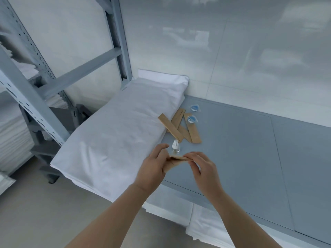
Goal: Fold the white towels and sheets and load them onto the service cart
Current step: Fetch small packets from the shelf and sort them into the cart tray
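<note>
Together, both hands, left hand (152,169) and right hand (204,169), pinch a tan paper packet (176,159); no readable writing.

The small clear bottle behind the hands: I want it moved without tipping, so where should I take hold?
Pinch the small clear bottle by its white cap, coming from above. It stands upright on the grey surface, and the cap is its narrow top; the folded white sheets lie close on its left.
</note>
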Demonstrator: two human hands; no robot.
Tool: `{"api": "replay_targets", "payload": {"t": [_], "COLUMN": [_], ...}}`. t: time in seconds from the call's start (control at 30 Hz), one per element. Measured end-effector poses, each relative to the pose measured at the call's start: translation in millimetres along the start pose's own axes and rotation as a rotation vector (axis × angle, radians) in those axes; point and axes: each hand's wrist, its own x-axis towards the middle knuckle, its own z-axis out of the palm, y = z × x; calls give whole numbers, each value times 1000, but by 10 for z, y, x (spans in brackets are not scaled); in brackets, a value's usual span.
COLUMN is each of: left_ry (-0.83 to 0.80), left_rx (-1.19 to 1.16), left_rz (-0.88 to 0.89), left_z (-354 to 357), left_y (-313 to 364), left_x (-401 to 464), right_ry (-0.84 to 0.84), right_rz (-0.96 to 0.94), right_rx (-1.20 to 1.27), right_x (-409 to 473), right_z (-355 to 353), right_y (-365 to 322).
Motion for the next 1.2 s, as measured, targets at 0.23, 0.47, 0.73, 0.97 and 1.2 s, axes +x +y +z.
{"api": "replay_targets", "payload": {"t": [0.23,0.47,0.73,0.97,1.2], "left_ry": [39,28,-32,-44,10], "left_rx": [-34,-10,8,-32,-20], "left_rz": [54,105,-152,-347,-423], "left_z": [-120,-155,-297,-289,-366], "left_y": [22,-78,-379,-508,-568], "left_x": [62,16,24,46,-28], "right_ry": [-52,-182,-256,-335,-281], "right_rz": [-59,11,258,405,455], "right_rx": [44,132,-10,10,-41], "right_x": [112,108,463,804,759], "right_z": [-3,91,363,886,1200], "right_y": [-139,-142,376,696,875]}}
